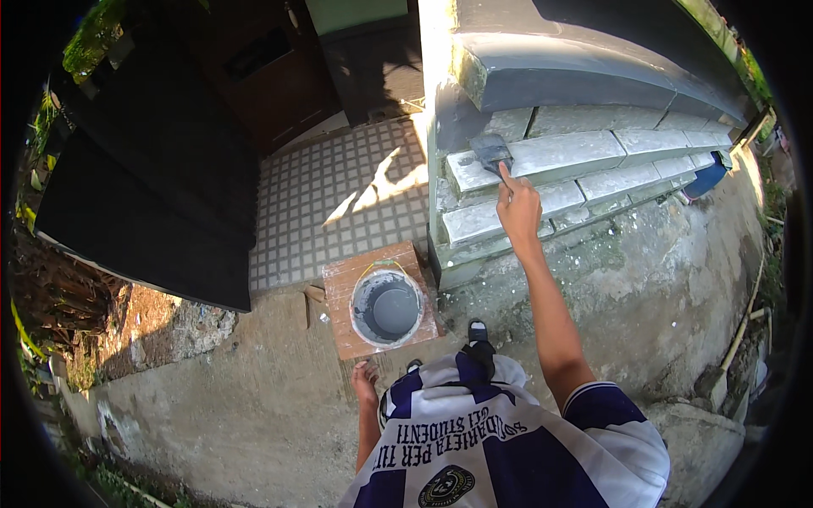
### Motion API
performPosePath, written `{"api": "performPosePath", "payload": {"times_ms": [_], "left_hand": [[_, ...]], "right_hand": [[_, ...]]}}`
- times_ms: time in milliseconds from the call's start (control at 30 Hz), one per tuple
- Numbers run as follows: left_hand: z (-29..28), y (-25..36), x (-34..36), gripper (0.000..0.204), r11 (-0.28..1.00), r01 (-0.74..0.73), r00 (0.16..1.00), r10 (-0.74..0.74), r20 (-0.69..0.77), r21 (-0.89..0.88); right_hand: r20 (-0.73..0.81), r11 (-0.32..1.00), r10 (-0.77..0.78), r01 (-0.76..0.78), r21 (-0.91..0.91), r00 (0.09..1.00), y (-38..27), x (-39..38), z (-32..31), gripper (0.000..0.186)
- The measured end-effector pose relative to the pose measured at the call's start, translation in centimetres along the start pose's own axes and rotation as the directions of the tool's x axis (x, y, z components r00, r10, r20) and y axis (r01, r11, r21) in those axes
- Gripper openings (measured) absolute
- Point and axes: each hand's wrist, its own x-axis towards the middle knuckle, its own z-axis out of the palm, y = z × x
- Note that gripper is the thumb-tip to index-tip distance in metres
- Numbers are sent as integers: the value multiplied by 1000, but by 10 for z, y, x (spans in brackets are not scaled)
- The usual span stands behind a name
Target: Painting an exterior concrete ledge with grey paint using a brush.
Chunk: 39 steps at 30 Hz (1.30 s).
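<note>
My right hand is closed on the handle of a wide paintbrush, its grey-coated head against the left end of a pale, whitish ledge on the stepped masonry. A similar lower ledge runs beneath it, and a dark grey painted band lies above. My left hand hangs low by my body, fingers loosely bent and open, holding nothing. Just beyond it, a bucket of grey liquid with a yellow handle stands on a wooden board or low stand.
A tiled porch floor with sunlit patches leads to a brown door. A black panel stands at the left, beside rubble and plants. Cracked concrete ground surrounds me. A blue object and pipes are at the right.
</note>
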Motion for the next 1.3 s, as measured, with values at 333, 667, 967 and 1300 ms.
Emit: {"api": "performPosePath", "payload": {"times_ms": [333, 667, 967, 1300], "left_hand": [[3, -1, -2, 18, 999, 11, 1000, -12, 27, 43], [8, -1, 1, 20, 997, 18, 998, -21, 51, 70], [21, 11, -3, 21, 995, 15, 997, -22, 77, 95], [10, 0, 1, 22, 994, 54, 997, -59, 53, 98]], "right_hand": [[556, 237, 331, -637, 734, 763, -52, -16, 20, 40], [480, -42, 479, -527, 849, 735, -58, 3, 17, 44], [430, -72, 529, -466, 882, 732, -50, 6, 13, 35], [531, -78, 490, -572, 817, 692, -40, -5, 2, 46]]}}
